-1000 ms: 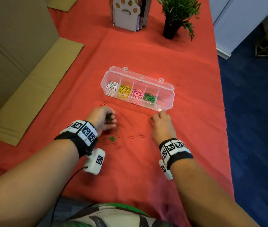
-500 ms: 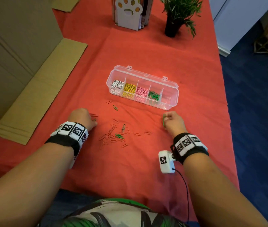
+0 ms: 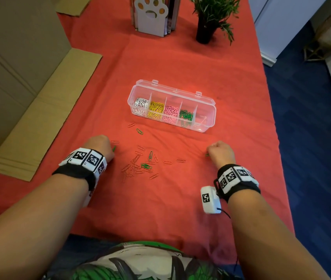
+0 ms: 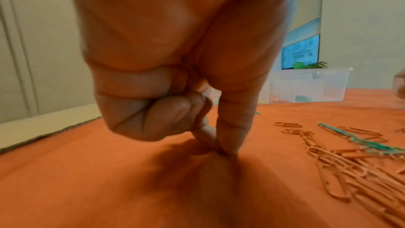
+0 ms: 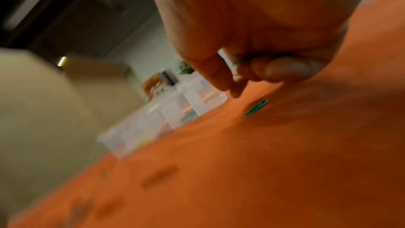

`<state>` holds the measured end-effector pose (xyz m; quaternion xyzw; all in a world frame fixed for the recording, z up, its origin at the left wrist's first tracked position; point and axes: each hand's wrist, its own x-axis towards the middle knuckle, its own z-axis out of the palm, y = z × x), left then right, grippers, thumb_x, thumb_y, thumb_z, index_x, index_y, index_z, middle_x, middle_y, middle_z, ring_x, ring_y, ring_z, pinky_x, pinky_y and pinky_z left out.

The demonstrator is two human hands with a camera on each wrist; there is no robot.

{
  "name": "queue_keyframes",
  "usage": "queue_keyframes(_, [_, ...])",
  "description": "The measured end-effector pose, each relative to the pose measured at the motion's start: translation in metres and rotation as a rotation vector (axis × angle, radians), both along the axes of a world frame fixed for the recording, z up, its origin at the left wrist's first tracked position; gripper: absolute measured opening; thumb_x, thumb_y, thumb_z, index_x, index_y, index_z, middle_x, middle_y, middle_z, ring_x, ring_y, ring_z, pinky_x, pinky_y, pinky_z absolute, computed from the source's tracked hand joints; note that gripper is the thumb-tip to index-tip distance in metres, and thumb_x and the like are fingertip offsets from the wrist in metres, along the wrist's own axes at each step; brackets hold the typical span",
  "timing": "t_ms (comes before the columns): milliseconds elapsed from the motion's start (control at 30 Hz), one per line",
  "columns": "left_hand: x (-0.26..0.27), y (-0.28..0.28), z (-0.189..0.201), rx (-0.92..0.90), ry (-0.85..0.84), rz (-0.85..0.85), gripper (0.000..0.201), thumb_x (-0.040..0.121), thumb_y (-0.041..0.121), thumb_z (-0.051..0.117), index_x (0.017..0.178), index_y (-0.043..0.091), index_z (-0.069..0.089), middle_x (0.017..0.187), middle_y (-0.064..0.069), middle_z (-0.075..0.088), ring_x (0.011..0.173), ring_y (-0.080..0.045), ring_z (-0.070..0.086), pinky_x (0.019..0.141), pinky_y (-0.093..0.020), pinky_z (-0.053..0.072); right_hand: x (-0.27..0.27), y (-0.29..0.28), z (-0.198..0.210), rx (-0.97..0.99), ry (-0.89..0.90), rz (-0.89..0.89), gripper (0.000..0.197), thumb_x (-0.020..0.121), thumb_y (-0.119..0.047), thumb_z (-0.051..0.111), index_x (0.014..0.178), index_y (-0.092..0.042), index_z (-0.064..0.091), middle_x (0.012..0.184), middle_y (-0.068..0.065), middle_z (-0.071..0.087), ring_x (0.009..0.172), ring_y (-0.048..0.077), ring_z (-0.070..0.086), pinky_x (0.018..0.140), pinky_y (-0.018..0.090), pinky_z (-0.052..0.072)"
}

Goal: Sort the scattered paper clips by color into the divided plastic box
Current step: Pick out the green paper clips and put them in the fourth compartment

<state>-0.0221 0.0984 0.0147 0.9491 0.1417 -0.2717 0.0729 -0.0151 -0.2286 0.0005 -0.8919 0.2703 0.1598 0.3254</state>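
The clear divided box [image 3: 208, 102] holds white, yellow, pink and green clips in separate compartments; its right end compartment looks nearly bare. Loose red clips [image 3: 134, 166] and a few green clips [image 3: 146, 165] lie scattered in front of it. My left hand [image 3: 108, 150] sits left of the pile. Its thumb and forefinger press together on the cloth [image 4: 225, 152], and a green clip [image 3: 114, 148] shows at them. My right hand [image 3: 211, 152] is curled right of the pile with a green wire in its fingers [image 5: 241, 61]. Another green clip [image 5: 256, 108] lies under it.
A red cloth [image 3: 180, 209] covers the table, with its right edge close to my right arm. Flattened cardboard [image 3: 39, 110] lies at the left. A paw-print file holder [image 3: 152, 15] and a potted plant [image 3: 211, 19] stand at the far end.
Both hands have spread apart from the middle: the left moved left off the pile, the right moved right and turned. The pile of clips is now uncovered.
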Motion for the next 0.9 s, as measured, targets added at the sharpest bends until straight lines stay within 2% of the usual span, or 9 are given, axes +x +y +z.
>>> queue_keyframes(67, [0.000, -0.003, 0.001, -0.059, -0.002, 0.009, 0.019, 0.081, 0.023, 0.058, 0.079, 0.006, 0.066, 0.087, -0.012, 0.066, 0.082, -0.030, 0.058, 0.075, -0.031, 0.047, -0.010, 0.002, -0.001, -0.225, 0.059, 0.133, 0.030, 0.086, -0.024, 0.048, 0.108, -0.004, 0.052, 0.108, 0.018, 0.054, 0.103, 0.034, 0.055, 0.091, 0.038, 0.044])
queue_keyframes(133, [-0.001, -0.009, 0.003, -0.235, 0.007, 0.087, 0.017, 0.084, 0.026, 0.054, 0.071, 0.015, 0.058, 0.077, -0.008, 0.057, 0.079, -0.027, 0.054, 0.070, -0.028, 0.042, -0.018, 0.010, -0.003, -0.368, 0.116, 0.250, 0.042, 0.088, -0.028, 0.048, 0.121, -0.002, 0.042, 0.125, 0.020, 0.046, 0.117, 0.040, 0.048, 0.097, 0.041, 0.040])
queue_keyframes(233, [-0.003, -0.018, 0.004, -0.831, 0.040, 0.451, 0.019, 0.080, 0.020, 0.041, 0.061, 0.019, 0.040, 0.060, -0.003, 0.040, 0.050, -0.018, 0.039, 0.048, -0.021, 0.029, -0.024, 0.017, -0.009, -0.423, 0.129, 0.300, 0.040, 0.093, -0.025, 0.045, 0.124, 0.000, 0.038, 0.129, 0.022, 0.043, 0.118, 0.040, 0.046, 0.097, 0.041, 0.040])
queue_keyframes(333, [-0.006, -0.020, 0.012, -1.384, 0.126, 0.717, 0.006, 0.063, 0.013, 0.034, 0.060, 0.016, 0.038, 0.053, -0.001, 0.039, 0.043, -0.013, 0.032, 0.044, -0.019, 0.026, -0.023, 0.019, -0.008, -0.355, 0.093, 0.303, 0.034, 0.094, -0.022, 0.041, 0.121, -0.001, 0.042, 0.127, 0.023, 0.046, 0.116, 0.041, 0.048, 0.095, 0.042, 0.041])
queue_keyframes(467, [-0.005, -0.021, 0.017, -1.656, 0.168, 0.739, 0.023, 0.054, 0.016, 0.035, 0.060, 0.010, 0.057, 0.060, -0.007, 0.055, 0.051, -0.019, 0.051, 0.050, -0.022, 0.044, -0.017, 0.005, -0.002, -0.228, 0.049, 0.285, 0.024, 0.091, -0.019, 0.043, 0.108, -0.007, 0.055, 0.118, 0.020, 0.052, 0.110, 0.037, 0.053, 0.094, 0.038, 0.042])
queue_keyframes(567, [-0.001, -0.028, 0.014, -1.644, 0.143, 0.789, 0.030, 0.057, 0.006, 0.034, 0.066, 0.009, 0.063, 0.061, -0.007, 0.060, 0.052, -0.017, 0.059, 0.051, -0.023, 0.053, -0.018, -0.008, -0.001, -0.250, 0.015, 0.326, 0.020, 0.083, -0.012, 0.047, 0.097, -0.012, 0.061, 0.111, 0.016, 0.056, 0.103, 0.033, 0.055, 0.093, 0.034, 0.045])
queue_keyframes(667, [0.008, -0.039, 0.006, -1.356, -0.030, 0.781, 0.023, 0.082, 0.010, 0.040, 0.067, 0.014, 0.057, 0.050, 0.005, 0.048, 0.045, -0.011, 0.044, 0.043, -0.015, 0.038, -0.027, -0.010, -0.003, -0.320, 0.015, 0.391, 0.021, 0.082, -0.016, 0.055, 0.102, -0.012, 0.059, 0.109, 0.014, 0.051, 0.102, 0.034, 0.056, 0.092, 0.038, 0.048])
queue_keyframes(767, [0.017, -0.044, -0.004, -0.873, -0.317, 0.429, 0.018, 0.086, 0.026, 0.057, 0.071, 0.019, 0.062, 0.050, 0.010, 0.047, 0.052, -0.013, 0.040, 0.049, -0.022, 0.031, -0.036, -0.003, -0.010, -0.416, -0.028, 0.454, 0.025, 0.083, -0.014, 0.053, 0.107, -0.007, 0.054, 0.110, 0.016, 0.051, 0.102, 0.037, 0.055, 0.088, 0.041, 0.049])
queue_keyframes(900, [0.021, -0.043, -0.011, -0.411, -0.429, -0.075, 0.025, 0.085, 0.021, 0.060, 0.109, 0.021, 0.067, 0.097, -0.009, 0.068, 0.091, -0.027, 0.061, 0.079, -0.029, 0.044, -0.039, 0.007, -0.010, -0.495, -0.031, 0.480, 0.026, 0.089, -0.011, 0.044, 0.112, -0.002, 0.050, 0.115, 0.017, 0.050, 0.106, 0.037, 0.052, 0.087, 0.041, 0.045])
